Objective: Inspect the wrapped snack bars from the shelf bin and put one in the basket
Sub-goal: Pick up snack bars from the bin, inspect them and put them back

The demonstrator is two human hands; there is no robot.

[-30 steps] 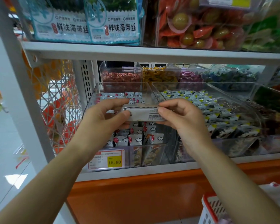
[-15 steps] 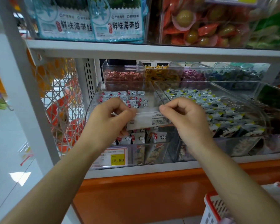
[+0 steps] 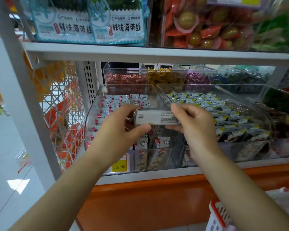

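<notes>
At the left end of the shelf (image 3: 157, 176), a clear bin (image 3: 97, 99) holds red-and-white wrapped bars, with a yellow 15.80 price tag (image 3: 119, 166) on its front. The left hand (image 3: 122, 129) pinches the left end of 1 wrapped snack bar (image 3: 155, 117), held level over the bin's front. The right hand (image 3: 193, 125) pinches its right end. A red-rimmed basket (image 3: 217, 215) sits lower right, below the shelf's front edge.
</notes>
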